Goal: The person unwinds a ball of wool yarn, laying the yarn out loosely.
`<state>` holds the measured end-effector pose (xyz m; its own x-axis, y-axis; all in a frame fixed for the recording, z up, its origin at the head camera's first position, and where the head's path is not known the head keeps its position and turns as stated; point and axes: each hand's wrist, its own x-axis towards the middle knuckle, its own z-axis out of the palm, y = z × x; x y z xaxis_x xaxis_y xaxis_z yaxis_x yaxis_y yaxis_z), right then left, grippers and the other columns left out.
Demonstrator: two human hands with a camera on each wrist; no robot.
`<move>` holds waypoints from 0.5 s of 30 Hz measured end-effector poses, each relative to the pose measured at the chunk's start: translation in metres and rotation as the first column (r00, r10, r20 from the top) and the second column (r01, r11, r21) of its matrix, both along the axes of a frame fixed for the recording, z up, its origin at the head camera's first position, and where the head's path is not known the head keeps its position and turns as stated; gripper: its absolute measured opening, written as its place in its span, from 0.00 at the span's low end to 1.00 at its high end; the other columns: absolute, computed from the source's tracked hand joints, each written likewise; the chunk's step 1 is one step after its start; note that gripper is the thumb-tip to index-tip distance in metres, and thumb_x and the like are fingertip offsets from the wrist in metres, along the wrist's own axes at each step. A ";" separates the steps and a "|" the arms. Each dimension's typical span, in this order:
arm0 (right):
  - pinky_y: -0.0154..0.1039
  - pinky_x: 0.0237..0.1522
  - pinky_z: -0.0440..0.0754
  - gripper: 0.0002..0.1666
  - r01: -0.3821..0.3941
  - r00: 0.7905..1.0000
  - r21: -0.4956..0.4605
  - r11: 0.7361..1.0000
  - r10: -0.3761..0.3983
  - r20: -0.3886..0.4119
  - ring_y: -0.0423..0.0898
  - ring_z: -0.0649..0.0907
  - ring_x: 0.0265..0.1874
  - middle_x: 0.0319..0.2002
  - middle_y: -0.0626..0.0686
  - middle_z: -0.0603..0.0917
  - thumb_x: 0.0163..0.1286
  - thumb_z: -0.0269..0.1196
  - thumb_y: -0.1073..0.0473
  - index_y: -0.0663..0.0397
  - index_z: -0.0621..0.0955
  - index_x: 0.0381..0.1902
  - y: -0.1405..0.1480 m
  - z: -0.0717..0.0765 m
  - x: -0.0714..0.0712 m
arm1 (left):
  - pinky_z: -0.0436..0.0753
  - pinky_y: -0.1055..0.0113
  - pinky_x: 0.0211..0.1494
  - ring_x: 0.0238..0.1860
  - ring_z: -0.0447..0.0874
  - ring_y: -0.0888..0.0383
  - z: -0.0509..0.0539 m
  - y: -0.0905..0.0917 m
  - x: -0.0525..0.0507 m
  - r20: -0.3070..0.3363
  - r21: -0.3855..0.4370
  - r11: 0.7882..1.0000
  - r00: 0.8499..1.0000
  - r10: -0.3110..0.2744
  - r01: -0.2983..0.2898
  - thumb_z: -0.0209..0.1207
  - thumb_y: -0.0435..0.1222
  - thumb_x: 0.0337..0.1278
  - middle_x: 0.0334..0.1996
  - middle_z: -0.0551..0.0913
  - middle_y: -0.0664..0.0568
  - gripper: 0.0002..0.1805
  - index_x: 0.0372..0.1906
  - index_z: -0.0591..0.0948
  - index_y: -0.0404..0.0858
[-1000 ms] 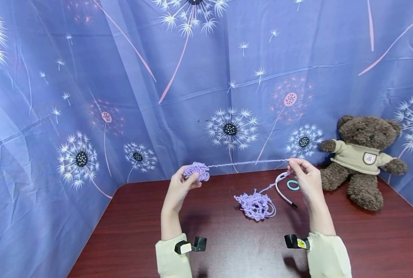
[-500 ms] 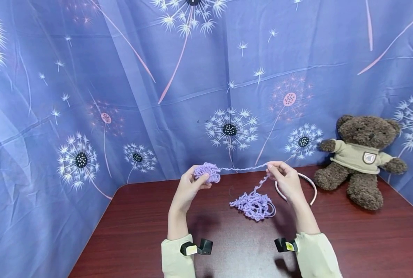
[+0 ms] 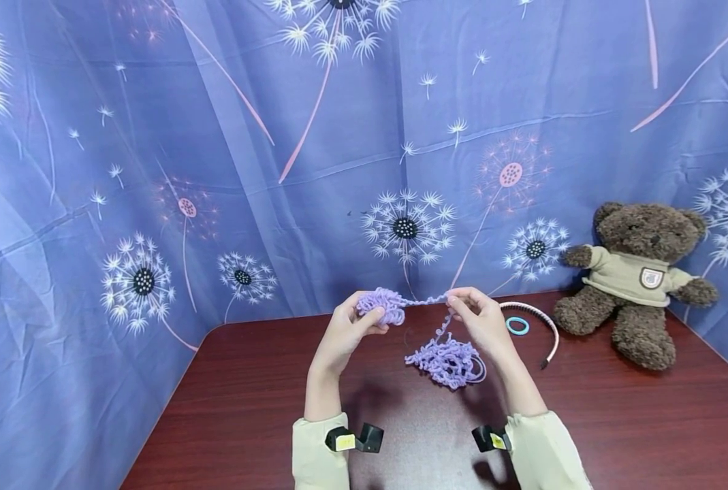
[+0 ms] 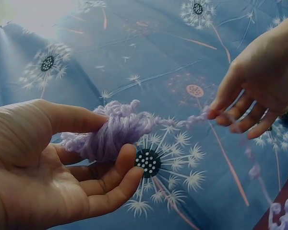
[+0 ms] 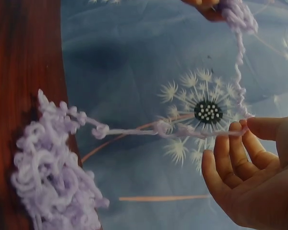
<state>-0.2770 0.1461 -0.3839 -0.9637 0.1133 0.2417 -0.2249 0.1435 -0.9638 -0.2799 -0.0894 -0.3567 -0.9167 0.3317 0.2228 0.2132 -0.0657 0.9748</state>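
My left hand (image 3: 342, 333) grips a small wound bundle of lilac yarn (image 3: 383, 306) between thumb and fingers. In the left wrist view the bundle (image 4: 116, 132) shows its wrapped strands above the curled fingers. From it a crinkled strand (image 3: 425, 301) runs across to my right hand (image 3: 483, 323), which pinches it between thumb and fingertip. Below that pinch the yarn drops to a loose, tangled heap of lilac yarn (image 3: 445, 362) on the table. The right wrist view shows the pinched strand and the heap (image 5: 53, 177), with small knots along the yarn between them.
On the dark red table (image 3: 241, 388), a light headband (image 3: 547, 327) and a turquoise ring (image 3: 517, 326) lie right of the right hand. A brown teddy bear (image 3: 639, 286) in a beige top sits at the back right. A blue dandelion-print curtain (image 3: 314, 224) hangs behind.
My right hand has moved left, and my left hand with the bundle has moved right. The strand between them is shorter and slacker. The headband and ring show more fully.
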 end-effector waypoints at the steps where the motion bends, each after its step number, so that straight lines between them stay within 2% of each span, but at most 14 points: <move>1: 0.21 0.40 0.81 0.18 -0.008 1.000 0.003 1.000 0.008 -0.007 0.26 0.80 0.32 0.26 0.26 0.79 0.73 0.57 0.61 0.72 0.77 0.52 -0.002 0.000 0.001 | 0.86 0.71 0.41 0.29 0.81 0.65 0.000 0.001 0.000 -0.002 0.000 1.000 1.000 -0.010 0.010 0.52 0.24 0.65 0.32 0.81 0.60 0.16 0.55 0.70 0.22; 5: 0.21 0.43 0.80 0.17 -0.061 0.996 -0.002 0.998 0.061 -0.057 0.26 0.80 0.35 0.32 0.30 0.83 0.72 0.57 0.64 0.72 0.77 0.52 -0.012 0.002 0.004 | 0.86 0.71 0.41 0.29 0.80 0.66 0.000 0.005 0.001 -0.014 -0.006 0.999 0.999 -0.040 0.040 0.52 0.25 0.65 0.32 0.80 0.61 0.17 0.56 0.69 0.21; 8: 0.22 0.44 0.79 0.16 -0.103 0.990 0.043 0.994 0.107 -0.091 0.27 0.80 0.37 0.38 0.45 0.87 0.72 0.58 0.63 0.69 0.79 0.52 -0.021 0.001 0.006 | 0.86 0.71 0.41 0.30 0.81 0.66 0.000 0.008 0.001 -0.016 -0.015 0.999 0.999 -0.052 0.051 0.53 0.25 0.65 0.32 0.80 0.60 0.18 0.57 0.69 0.21; 11: 0.24 0.41 0.77 0.16 -0.123 0.986 0.113 0.986 0.135 -0.102 0.29 0.80 0.36 0.44 0.59 0.86 0.71 0.59 0.62 0.64 0.80 0.53 -0.030 0.000 0.008 | 0.85 0.72 0.40 0.30 0.81 0.66 -0.001 0.010 0.002 -0.010 -0.014 0.998 0.998 -0.062 0.062 0.52 0.26 0.65 0.33 0.80 0.60 0.18 0.57 0.70 0.21; 15: 0.26 0.35 0.78 0.16 -0.156 0.980 0.166 0.974 0.174 -0.100 0.30 0.79 0.32 0.43 0.64 0.85 0.70 0.59 0.63 0.65 0.80 0.53 -0.040 -0.002 0.010 | 0.85 0.71 0.40 0.31 0.82 0.65 -0.001 0.013 0.002 -0.002 -0.002 0.996 0.996 -0.084 0.084 0.52 0.25 0.65 0.35 0.80 0.59 0.18 0.57 0.69 0.20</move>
